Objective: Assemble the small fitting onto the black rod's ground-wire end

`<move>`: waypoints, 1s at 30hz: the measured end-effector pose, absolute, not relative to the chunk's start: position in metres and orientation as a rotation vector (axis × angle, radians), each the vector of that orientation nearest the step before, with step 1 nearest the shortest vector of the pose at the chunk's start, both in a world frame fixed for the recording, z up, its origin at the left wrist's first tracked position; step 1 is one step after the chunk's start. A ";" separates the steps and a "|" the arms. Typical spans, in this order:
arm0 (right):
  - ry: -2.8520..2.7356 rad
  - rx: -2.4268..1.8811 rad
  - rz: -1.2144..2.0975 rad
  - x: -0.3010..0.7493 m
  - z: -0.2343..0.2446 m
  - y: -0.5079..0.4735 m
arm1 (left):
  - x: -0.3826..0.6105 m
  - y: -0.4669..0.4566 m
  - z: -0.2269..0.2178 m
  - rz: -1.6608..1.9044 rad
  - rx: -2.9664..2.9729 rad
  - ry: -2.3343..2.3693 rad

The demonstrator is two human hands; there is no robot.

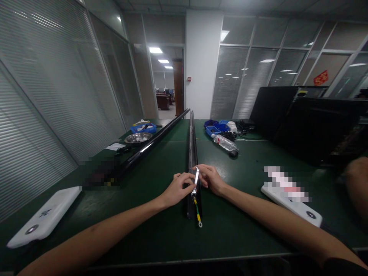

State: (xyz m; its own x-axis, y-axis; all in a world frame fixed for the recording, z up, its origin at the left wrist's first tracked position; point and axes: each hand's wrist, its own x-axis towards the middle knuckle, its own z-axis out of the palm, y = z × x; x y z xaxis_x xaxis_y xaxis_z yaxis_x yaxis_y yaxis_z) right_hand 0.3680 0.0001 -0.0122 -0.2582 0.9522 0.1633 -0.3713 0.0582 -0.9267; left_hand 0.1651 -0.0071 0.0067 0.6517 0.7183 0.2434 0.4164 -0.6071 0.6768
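A long black rail (192, 145) lies down the middle of the green table (230, 230), running away from me. At its near end my left hand (178, 188) and my right hand (211, 178) both pinch a small shiny metal piece (196, 177) on top of the rail. From that piece a yellow-green wire (196, 209) runs toward me and ends in a ring terminal (200, 224). Both hands have their fingers curled together around the piece.
A second black rail (152, 143) lies diagonally at left. White flat devices sit at near left (43, 218) and right (296, 207). Farther back are a metal bowl (138, 138), blue bins (217, 127), a plastic bottle (225, 143) and black monitors (313, 122). Another person's arm (356, 184) shows at right.
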 end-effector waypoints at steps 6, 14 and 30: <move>-1.158 -0.671 1.598 0.374 -0.009 0.002 | 0.165 -0.008 0.010 0.675 2.306 0.865; -1.176 -0.646 1.655 0.377 -0.003 0.002 | 0.166 -0.008 0.009 0.679 2.315 0.865; -1.210 -0.629 1.624 0.376 -0.004 0.000 | 0.164 -0.007 0.009 0.666 2.287 0.854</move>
State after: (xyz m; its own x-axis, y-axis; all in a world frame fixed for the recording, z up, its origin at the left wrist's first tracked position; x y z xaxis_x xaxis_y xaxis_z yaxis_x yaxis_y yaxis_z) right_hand 0.3760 0.0004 -0.0036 -0.3888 0.9105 0.1407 -0.3950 -0.0268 -0.9183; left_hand 0.1643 -0.0072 0.0089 0.6665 0.7061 0.2392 0.4039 -0.6116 0.6803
